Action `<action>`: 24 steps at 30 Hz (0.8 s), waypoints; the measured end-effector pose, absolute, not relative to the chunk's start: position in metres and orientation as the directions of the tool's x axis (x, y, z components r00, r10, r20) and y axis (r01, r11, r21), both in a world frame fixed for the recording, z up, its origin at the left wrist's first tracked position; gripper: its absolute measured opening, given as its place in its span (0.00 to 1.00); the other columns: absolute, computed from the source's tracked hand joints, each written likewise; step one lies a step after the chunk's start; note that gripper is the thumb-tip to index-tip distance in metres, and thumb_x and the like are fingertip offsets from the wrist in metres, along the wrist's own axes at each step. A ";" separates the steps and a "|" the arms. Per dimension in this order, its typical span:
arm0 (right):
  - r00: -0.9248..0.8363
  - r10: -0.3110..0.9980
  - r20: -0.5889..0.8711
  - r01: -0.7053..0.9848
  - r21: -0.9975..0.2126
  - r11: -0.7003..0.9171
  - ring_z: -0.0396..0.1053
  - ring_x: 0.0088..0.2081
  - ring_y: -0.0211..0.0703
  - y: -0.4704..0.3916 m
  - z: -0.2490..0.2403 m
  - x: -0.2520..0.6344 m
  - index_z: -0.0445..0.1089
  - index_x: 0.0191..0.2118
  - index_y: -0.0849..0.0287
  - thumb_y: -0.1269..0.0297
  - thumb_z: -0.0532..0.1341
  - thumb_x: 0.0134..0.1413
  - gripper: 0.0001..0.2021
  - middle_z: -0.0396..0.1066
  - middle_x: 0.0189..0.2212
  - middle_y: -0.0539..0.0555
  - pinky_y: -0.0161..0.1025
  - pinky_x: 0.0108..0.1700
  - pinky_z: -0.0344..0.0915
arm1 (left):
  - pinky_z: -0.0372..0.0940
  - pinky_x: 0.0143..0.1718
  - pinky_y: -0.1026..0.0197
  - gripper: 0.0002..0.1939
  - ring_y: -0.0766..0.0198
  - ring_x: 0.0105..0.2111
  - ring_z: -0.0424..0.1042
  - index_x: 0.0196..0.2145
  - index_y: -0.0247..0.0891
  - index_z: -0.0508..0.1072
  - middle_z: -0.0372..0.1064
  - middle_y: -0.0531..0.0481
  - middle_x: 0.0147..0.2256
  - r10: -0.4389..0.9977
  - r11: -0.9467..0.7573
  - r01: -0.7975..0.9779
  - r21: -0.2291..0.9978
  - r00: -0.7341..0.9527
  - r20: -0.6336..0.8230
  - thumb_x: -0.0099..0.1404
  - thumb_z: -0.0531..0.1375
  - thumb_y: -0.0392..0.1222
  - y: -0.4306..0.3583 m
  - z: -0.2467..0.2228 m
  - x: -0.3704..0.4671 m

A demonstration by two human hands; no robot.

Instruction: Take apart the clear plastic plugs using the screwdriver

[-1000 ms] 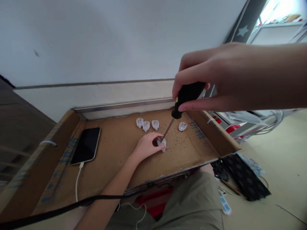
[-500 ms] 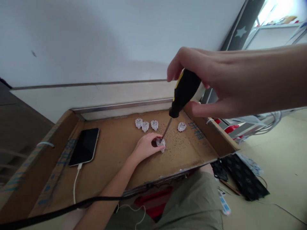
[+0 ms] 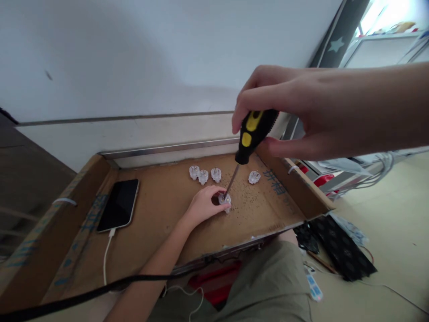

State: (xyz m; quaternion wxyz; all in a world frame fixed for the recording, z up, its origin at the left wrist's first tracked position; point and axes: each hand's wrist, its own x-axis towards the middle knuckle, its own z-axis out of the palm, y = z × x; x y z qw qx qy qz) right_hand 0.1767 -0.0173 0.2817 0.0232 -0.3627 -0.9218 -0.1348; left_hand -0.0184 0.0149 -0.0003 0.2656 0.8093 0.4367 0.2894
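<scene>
My left hand (image 3: 205,205) pinches a small clear plug part (image 3: 226,205) between thumb and fingers on the cardboard surface. The fingers of my right hand (image 3: 278,109) are wrapped round the black and yellow handle of a screwdriver (image 3: 255,129). Its shaft slants down to the left, and the tip meets the top of the held plug part. Behind my left hand, a row of similar clear parts (image 3: 203,176) lies on the cardboard, and another clear part (image 3: 254,177) sits apart to the right.
A phone (image 3: 119,205) with a white cable lies at the left of the cardboard tray (image 3: 150,232). Small dark specks are scattered right of the held part. A black strap crosses the lower left. Metal shelving stands at the right.
The screwdriver handle has turned, showing more of its yellow patches, and the fingers of my right hand have shifted round it. My left hand and the plug part stay in place.
</scene>
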 end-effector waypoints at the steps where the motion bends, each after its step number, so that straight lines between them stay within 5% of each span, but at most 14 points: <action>1: -0.734 0.663 0.145 0.675 0.259 0.691 0.63 0.30 0.31 -0.016 0.281 0.177 0.58 0.49 0.36 0.52 0.55 0.47 0.19 0.58 0.47 0.44 0.35 0.32 0.59 | 0.65 0.44 0.57 0.19 0.60 0.41 0.70 0.43 0.43 0.72 0.72 0.51 0.41 0.861 -0.477 0.551 0.685 0.451 0.236 0.53 0.65 0.49 0.015 0.000 -0.018; 4: -0.755 0.631 0.180 0.651 0.322 0.687 0.58 0.24 0.27 -0.013 0.279 0.180 0.59 0.52 0.38 0.44 0.51 0.52 0.21 0.61 0.42 0.47 0.31 0.26 0.53 | 0.65 0.44 0.58 0.19 0.60 0.40 0.71 0.42 0.43 0.71 0.72 0.51 0.41 0.860 -0.478 0.545 0.689 0.450 0.240 0.53 0.65 0.49 0.015 -0.001 -0.018; 7: -0.773 0.603 0.196 0.634 0.268 0.725 0.56 0.21 0.22 -0.011 0.277 0.182 0.56 0.54 0.39 0.57 0.54 0.51 0.23 0.59 0.46 0.46 0.29 0.23 0.53 | 0.65 0.44 0.58 0.19 0.61 0.40 0.71 0.42 0.43 0.71 0.72 0.51 0.41 0.857 -0.485 0.542 0.686 0.451 0.249 0.53 0.65 0.48 0.015 -0.001 -0.019; 9: -0.782 0.591 0.196 0.623 0.239 0.745 0.56 0.20 0.21 -0.011 0.277 0.182 0.54 0.55 0.39 0.55 0.55 0.50 0.25 0.58 0.47 0.46 0.28 0.22 0.55 | 0.65 0.43 0.58 0.19 0.61 0.39 0.70 0.42 0.43 0.71 0.72 0.52 0.41 0.856 -0.488 0.544 0.683 0.451 0.253 0.53 0.65 0.48 0.015 -0.001 -0.019; 15: -0.724 0.668 0.174 0.690 0.193 0.698 0.60 0.27 0.25 -0.019 0.280 0.180 0.59 0.50 0.38 0.60 0.59 0.47 0.22 0.59 0.45 0.43 0.29 0.27 0.58 | 0.65 0.43 0.58 0.19 0.61 0.39 0.71 0.42 0.43 0.71 0.72 0.51 0.40 0.858 -0.487 0.543 0.684 0.445 0.258 0.53 0.65 0.49 0.015 -0.003 -0.018; 20: -0.768 0.610 0.192 0.631 0.072 0.772 0.62 0.29 0.25 -0.018 0.280 0.183 0.69 0.37 0.45 0.62 0.56 0.48 0.09 0.60 0.42 0.43 0.26 0.25 0.59 | 0.65 0.43 0.58 0.18 0.61 0.39 0.71 0.42 0.43 0.71 0.72 0.52 0.40 0.854 -0.490 0.543 0.682 0.454 0.252 0.54 0.65 0.49 0.016 -0.003 -0.018; 24: -0.772 0.610 0.178 0.625 0.046 0.779 0.59 0.26 0.23 -0.014 0.279 0.183 0.66 0.42 0.44 0.54 0.55 0.51 0.12 0.60 0.42 0.45 0.26 0.21 0.55 | 0.65 0.43 0.57 0.18 0.60 0.39 0.71 0.42 0.43 0.71 0.72 0.51 0.40 0.855 -0.488 0.546 0.681 0.457 0.246 0.54 0.65 0.49 0.016 -0.002 -0.018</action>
